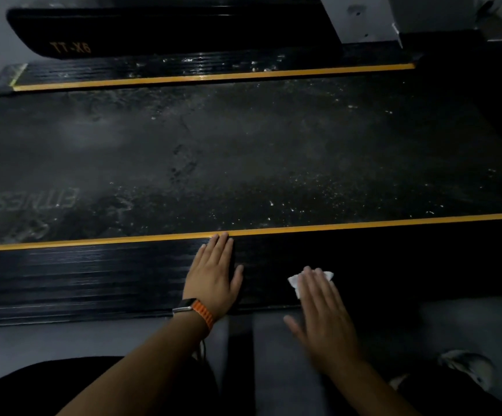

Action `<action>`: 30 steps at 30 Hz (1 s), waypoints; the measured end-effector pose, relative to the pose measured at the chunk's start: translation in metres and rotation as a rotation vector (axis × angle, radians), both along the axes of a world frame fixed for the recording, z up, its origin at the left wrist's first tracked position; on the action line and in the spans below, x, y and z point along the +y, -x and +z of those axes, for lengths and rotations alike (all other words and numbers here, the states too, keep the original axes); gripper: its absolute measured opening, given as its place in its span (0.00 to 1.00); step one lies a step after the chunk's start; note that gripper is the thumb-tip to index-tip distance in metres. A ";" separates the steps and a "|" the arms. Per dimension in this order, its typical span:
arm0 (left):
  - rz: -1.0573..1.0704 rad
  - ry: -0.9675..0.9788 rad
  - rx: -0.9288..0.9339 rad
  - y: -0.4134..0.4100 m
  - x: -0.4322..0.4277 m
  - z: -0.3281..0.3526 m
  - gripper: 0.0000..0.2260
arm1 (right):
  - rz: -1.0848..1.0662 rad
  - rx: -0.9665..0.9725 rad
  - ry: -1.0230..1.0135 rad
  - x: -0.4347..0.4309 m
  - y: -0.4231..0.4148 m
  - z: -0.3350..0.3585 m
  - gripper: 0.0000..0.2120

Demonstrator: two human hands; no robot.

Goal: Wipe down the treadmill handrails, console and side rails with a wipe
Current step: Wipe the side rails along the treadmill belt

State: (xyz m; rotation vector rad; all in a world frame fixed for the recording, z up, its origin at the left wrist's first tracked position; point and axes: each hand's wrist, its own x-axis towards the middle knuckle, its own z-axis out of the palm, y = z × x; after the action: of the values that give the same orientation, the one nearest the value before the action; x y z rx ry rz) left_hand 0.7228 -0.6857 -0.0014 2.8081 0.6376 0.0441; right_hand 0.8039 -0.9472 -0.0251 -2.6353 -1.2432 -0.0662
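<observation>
The treadmill (273,130) filled most of the view, its dusty running belt (183,163) lying crosswise, speckled with pale grit and carrying faint lettering at the left. A ribbed black side rail (78,280) edged with a yellow stripe (364,225) ran along the near side, and a matching far side rail (183,69) lay beyond the belt. Farther still sat a black cover (153,28) marked "TT-X6".

The left hand (213,277) rested flat on the near rail, fingers straight and together, thumb spread to the right, fingertips reaching the yellow stripe. Just to its right, the right hand (322,310), blurred, pressed down on the same rail with straight, slightly parted fingers. The white wipe (295,282) lay crumpled under those fingers, its edges showing on either side.

A smartwatch (183,306) on an orange band (204,315) circled the left wrist.
</observation>
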 end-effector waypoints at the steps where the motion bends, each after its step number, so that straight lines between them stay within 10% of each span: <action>1: 0.015 -0.001 -0.015 0.000 -0.001 -0.001 0.31 | 0.032 -0.008 0.013 0.009 0.007 0.000 0.39; 22: 0.008 0.014 -0.024 -0.002 -0.005 0.002 0.31 | 0.175 -0.061 0.058 0.050 0.006 0.002 0.40; 30: 0.007 0.009 -0.014 -0.003 -0.006 0.003 0.31 | -0.127 -0.025 0.097 0.000 -0.031 0.002 0.40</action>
State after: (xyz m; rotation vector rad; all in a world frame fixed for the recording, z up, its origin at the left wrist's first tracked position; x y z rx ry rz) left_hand 0.7257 -0.6914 0.0017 2.7951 0.6425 0.0614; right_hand 0.8351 -0.9476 -0.0227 -2.8032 -1.1125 -0.0614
